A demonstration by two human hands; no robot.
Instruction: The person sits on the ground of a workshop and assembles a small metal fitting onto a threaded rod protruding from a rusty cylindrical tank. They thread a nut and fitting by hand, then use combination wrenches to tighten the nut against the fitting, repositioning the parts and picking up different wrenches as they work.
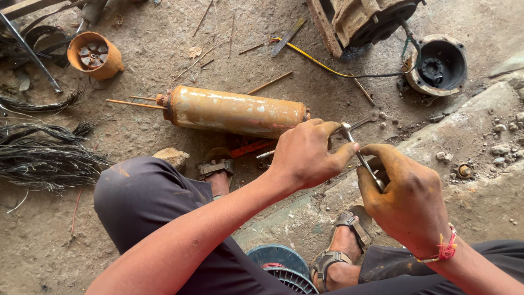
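A long rusty orange cylinder [234, 112], a motor housing, lies on its side on the dirt floor with thin rods sticking out of its left end. My left hand [308, 155] is closed near its right end, fingers meeting the head of a small metal spanner [357, 153]. My right hand [404, 191], stained yellow-orange, grips the spanner's handle. What the spanner's head sits on is hidden by my left fingers.
Bundles of dark wire [43, 153] lie at the left. An orange round end cap [94, 54] sits at the top left, a black round housing [439, 63] at the top right, a yellow cable [322, 64] between. A blue fan cover [281, 267] lies between my sandalled feet.
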